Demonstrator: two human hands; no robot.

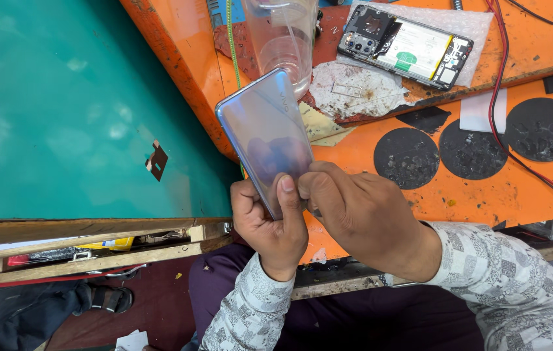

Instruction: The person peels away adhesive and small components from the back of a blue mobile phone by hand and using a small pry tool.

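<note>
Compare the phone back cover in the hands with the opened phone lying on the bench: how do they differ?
The back cover is gripped at its near end by the left hand and right hand, raised off the bench; the opened phone lies flat on a white sheet, untouched. The back cover shows a smooth glossy surface; the opened phone shows its exposed internals. Both are similar slim rectangles.

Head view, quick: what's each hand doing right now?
Left hand: closed on the lower end of the phone back cover.
Right hand: fingers pinched at the cover's lower edge, touching it.
</note>
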